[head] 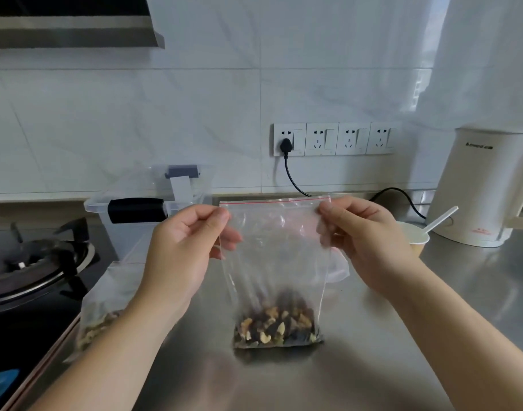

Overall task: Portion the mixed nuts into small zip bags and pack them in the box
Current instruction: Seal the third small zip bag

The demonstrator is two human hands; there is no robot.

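You hold the small zip bag (pixel 276 262) by its two upper corners. Your left hand (pixel 180 253) pinches the left corner, thumb in front and fingers curled behind the film; your right hand (pixel 370 241) pinches the right corner the same way. Both grips sit just under the red seal line, which keeps the mouth stretched flat and straight between them. This hold suits pressing the zip closed; whether the seal is already shut cannot be told from here.

Below the grips the bag hangs upright, its lower edge at or just above the steel counter (pixel 373 351); contact cannot be confirmed. Hanging it this way lets the mixed nuts (pixel 278 324) settle into the bottom, well clear of the seal, so no piece fouls the zip track.

Left of your left forearm lies a larger clear bag (pixel 103 310) with nuts in it, probably the supply, kept near for the next portion. Beyond your left hand stands the clear plastic box (pixel 141 215), open and within reach for packing. Right of your right hand sits a paper cup (pixel 414 235) with a white spoon (pixel 441 219), likely the scoop, and beyond it a white kettle (pixel 485 185). Far left of the grip is the gas burner (pixel 37 262).
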